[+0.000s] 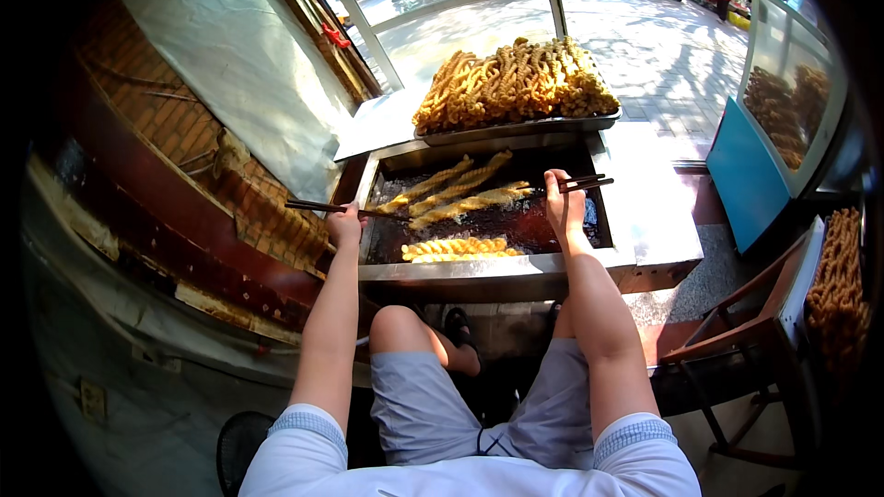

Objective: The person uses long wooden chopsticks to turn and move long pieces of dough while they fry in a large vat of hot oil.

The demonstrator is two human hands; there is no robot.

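Note:
My left hand grips a pair of dark chopsticks at the left rim of a rectangular steel fryer. Their tips reach the left end of a fried dough twist in the dark oil. Over the fryer's right side, my right hand is closed on another pair of chopsticks, with tips near that twist's right end. Two long twists float behind it. Paler twists lie along the near wall, partly hidden by the rim.
A metal tray heaped with browned twists stands behind the fryer. At right are a display case, a blue panel, a wooden chair and more twists. A brick wall borders the left.

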